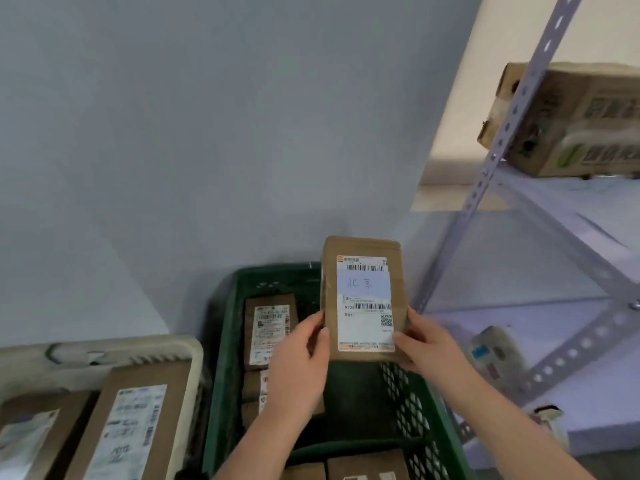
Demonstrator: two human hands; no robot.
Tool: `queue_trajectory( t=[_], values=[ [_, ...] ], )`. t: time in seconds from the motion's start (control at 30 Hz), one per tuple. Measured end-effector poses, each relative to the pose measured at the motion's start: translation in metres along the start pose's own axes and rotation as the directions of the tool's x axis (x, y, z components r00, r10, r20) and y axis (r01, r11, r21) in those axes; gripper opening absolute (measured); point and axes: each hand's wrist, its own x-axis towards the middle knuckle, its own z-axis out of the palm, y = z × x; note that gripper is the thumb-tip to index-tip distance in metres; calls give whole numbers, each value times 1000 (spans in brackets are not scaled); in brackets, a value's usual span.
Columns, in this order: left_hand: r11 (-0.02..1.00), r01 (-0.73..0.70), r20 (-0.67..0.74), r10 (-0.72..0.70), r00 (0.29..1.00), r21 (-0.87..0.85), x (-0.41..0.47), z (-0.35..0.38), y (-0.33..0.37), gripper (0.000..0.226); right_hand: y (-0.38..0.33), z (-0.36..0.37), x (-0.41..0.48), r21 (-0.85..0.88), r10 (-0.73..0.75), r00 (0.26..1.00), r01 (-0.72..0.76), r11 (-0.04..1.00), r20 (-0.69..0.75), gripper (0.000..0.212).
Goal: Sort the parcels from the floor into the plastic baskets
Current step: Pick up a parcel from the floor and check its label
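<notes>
A pale perforated metal shelving rack (485,174) stands beside a plain grey wall (173,133). A worn printed cardboard carton (571,123) sits on its upper shelf, and a blurred pale packet (495,351) lies lower down.

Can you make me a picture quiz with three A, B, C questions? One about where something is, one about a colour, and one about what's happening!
1. Where is the labelled parcel?
A. Held up over the green basket
B. Inside a drawer
C. Flat on the floor

2. What colour is the basket on the left?
A. Red
B. Cream
C. Blue

3. How is the parcel held?
A. By the left grip and right grip together
B. By one grip only
C. Nothing touches it

Answers:
1 A, green mesh shows beneath it.
2 B, its rim is cream-white.
3 A, a thumb pinches each side of the parcel.
</notes>
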Motion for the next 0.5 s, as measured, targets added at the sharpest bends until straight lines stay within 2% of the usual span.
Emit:
queue_trajectory(
  t=[0.1,0.3,0.43,0.5],
  values=[
    [998,0,-35,2,999,55,16,25,-34,37,25,9,27,-32,-7,1000,6,999,-29,35],
    [983,-3,10,2,1000,185,48,50,-89,41,61,40,74,-83,4,1000,-4,997,1,34],
    [939,-55,49,41,998,340,62,53,-112,50,72,54,99,-86,34,997,-40,996,-68,19],
    [931,-110,37,104,994,347,64,56,-115,52,76,54,101,-97,37,996,-45,994,-75,17]
  ],
)
